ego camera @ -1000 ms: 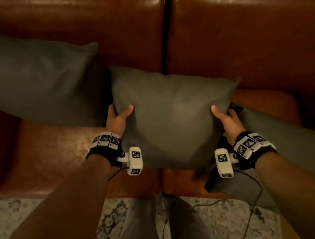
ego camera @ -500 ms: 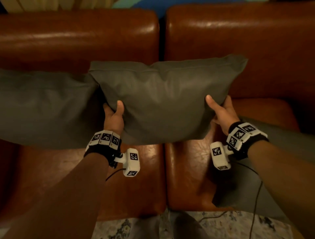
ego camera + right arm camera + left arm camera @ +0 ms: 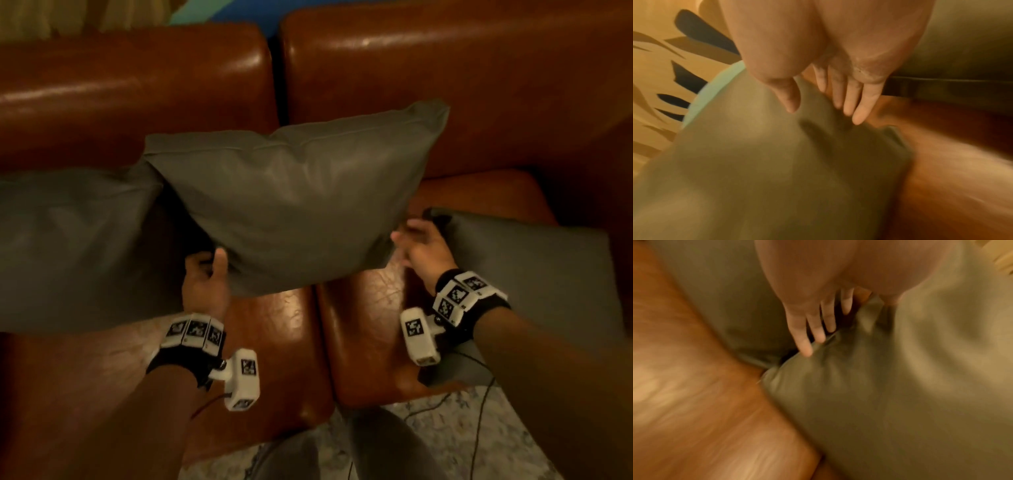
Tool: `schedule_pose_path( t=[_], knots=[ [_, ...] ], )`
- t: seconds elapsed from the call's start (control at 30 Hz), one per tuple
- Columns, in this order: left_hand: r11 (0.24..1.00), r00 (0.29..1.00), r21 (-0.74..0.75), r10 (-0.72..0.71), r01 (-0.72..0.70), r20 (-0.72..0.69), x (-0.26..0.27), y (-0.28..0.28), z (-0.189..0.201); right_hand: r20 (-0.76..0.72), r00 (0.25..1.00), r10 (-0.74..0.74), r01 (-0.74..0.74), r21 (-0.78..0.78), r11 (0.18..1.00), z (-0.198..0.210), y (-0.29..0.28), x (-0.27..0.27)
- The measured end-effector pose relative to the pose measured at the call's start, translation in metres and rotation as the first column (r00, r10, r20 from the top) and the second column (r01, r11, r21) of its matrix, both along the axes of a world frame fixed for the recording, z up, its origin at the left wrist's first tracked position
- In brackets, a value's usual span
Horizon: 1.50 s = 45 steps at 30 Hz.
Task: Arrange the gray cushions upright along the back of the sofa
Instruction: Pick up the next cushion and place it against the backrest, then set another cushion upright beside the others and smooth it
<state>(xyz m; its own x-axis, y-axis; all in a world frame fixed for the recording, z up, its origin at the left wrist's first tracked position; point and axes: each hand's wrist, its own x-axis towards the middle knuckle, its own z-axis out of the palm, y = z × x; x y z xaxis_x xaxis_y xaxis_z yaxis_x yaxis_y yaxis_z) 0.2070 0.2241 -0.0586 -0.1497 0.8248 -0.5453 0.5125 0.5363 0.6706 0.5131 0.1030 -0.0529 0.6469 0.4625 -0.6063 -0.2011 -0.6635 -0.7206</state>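
The middle gray cushion (image 3: 301,205) leans upright against the brown leather sofa back (image 3: 137,85), across the seam between the two back pads. My left hand (image 3: 214,260) holds its lower left corner, thumb on the front and fingers behind. In the left wrist view the fabric (image 3: 900,386) creases between thumb and fingers (image 3: 807,337). My right hand (image 3: 421,243) is blurred, with straight fingers just off the cushion's lower right corner (image 3: 756,162). A second gray cushion (image 3: 75,246) stands at the left. A third one (image 3: 534,274) lies tilted on the right seat.
Bare leather seat pads (image 3: 370,325) show in front of the cushions. A patterned rug (image 3: 445,438) and a thin black cable (image 3: 479,411) lie below the sofa's front edge. My legs stand against that edge.
The middle cushion went up and back onto the sofa back. My right hand has let go of it and drawn away to the right. My left hand slid down to the lower corner.
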Motion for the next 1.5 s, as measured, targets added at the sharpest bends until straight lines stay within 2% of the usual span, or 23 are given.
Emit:
schedule_pose_path(
  t=[0.07,0.17,0.23,0.33,0.5,0.6,0.67,0.77,0.83,0.9,0.93,0.97,1.07,1.13,1.2,1.23,1.27,1.3,1.33,1.37,1.4,1.47,1.5],
  knots=[
    [0.992,0.994,-0.093,-0.091,0.085,-0.062,0.001,-0.024,-0.004,-0.067,0.998,-0.003,0.0,-0.041,0.999,-0.008,-0.032,-0.003],
    [0.932,0.957,-0.236,-0.289,0.275,-0.029,0.021,-0.059,-0.011,-0.143,0.99,0.013,-0.027,-0.094,0.995,-0.015,-0.085,0.003],
    [0.846,0.87,-0.255,-0.492,0.468,-0.036,0.047,-0.076,-0.013,-0.148,0.989,0.024,-0.04,-0.109,0.993,-0.012,-0.117,0.015],
    [0.685,0.685,-0.231,-0.723,0.691,-0.093,0.113,-0.098,0.003,-0.082,0.997,-0.003,-0.008,-0.136,0.991,-0.001,-0.16,0.05],
    [0.512,0.503,-0.099,-0.858,0.853,-0.103,0.247,-0.124,0.027,0.19,0.978,-0.081,0.134,-0.288,0.948,0.021,-0.238,0.128],
    [0.377,0.369,-0.023,-0.915,0.926,-0.165,0.326,-0.137,0.026,0.279,0.927,-0.251,0.332,-0.297,0.895,0.034,-0.282,0.158],
    [0.265,0.247,-0.046,-0.939,0.963,-0.238,0.374,-0.144,0.022,0.303,0.876,-0.376,0.465,-0.32,0.825,0.029,-0.313,0.168],
    [0.118,0.055,-0.159,-0.933,0.98,-0.356,0.43,-0.145,0.009,0.165,0.844,-0.51,0.524,-0.457,0.719,0.003,-0.352,0.173],
    [0.071,-0.037,-0.282,-0.933,0.957,-0.358,0.452,-0.142,-0.003,-0.018,0.756,-0.654,0.588,-0.421,0.691,-0.017,-0.362,0.177],
    [0.05,-0.091,-0.396,-0.939,0.917,-0.331,0.461,-0.14,-0.015,-0.107,0.652,-0.751,0.687,-0.336,0.644,-0.033,-0.363,0.187],
    [0.052,-0.101,-0.434,-0.942,0.899,-0.321,0.461,-0.141,-0.018,-0.103,0.644,-0.758,0.705,-0.302,0.641,-0.035,-0.359,0.195],
    [0.066,-0.082,-0.451,-0.95,0.89,-0.302,0.459,-0.142,-0.019,-0.066,0.674,-0.735,0.696,-0.276,0.663,-0.035,-0.352,0.205],
    [0.186,0.088,-0.477,-0.972,0.859,-0.22,0.432,-0.15,-0.023,0.079,0.82,-0.566,0.57,-0.205,0.796,-0.03,-0.332,0.244],
    [0.262,0.231,-0.497,-0.965,0.827,-0.124,0.399,-0.158,-0.034,0.146,0.884,-0.444,0.464,-0.161,0.871,-0.028,-0.316,0.272],
    [0.271,0.332,-0.553,-0.943,0.787,0.01,0.374,-0.179,-0.026,0.154,0.92,-0.36,0.381,-0.139,0.914,-0.026,-0.3,0.292],
    [0.237,0.352,-0.616,-0.933,0.752,0.071,0.369,-0.193,-0.015,0.148,0.936,-0.319,0.339,-0.14,0.93,-0.023,-0.294,0.297],
    [0.168,0.32,-0.688,-0.942,0.706,0.098,0.368,-0.204,-0.007,0.142,0.948,-0.284,0.304,-0.149,0.941,-0.022,-0.29,0.299],
    [0.087,0.222,-0.7,-0.969,0.709,0.104,0.37,-0.21,-0.003,0.135,0.955,-0.265,0.284,-0.161,0.945,-0.021,-0.289,0.298],
    [0.03,0.076,-0.666,-0.996,0.745,0.04,0.375,-0.212,-0.001,0.126,0.957,-0.26,0.28,-0.175,0.944,-0.02,-0.292,0.294],
    [0.019,-0.038,-0.588,-0.996,0.808,-0.085,0.383,-0.21,0.0,0.12,0.958,-0.262,0.282,-0.204,0.938,-0.02,-0.298,0.285],
    [0.066,-0.048,-0.476,-0.973,0.877,-0.224,0.394,-0.203,-0.001,0.128,0.956,-0.264,0.288,-0.237,0.928,-0.02,-0.308,0.274],
    [0.221,0.123,-0.215,-0.911,0.951,-0.393,0.423,-0.181,-0.003,0.16,0.939,-0.305,0.34,-0.291,0.894,-0.024,-0.335,0.246],
    [0.251,0.173,-0.132,-0.887,0.959,-0.427,0.439,-0.168,-0.005,0.178,0.928,-0.326,0.368,-0.325,0.871,-0.026,-0.35,0.232]
  ],
)
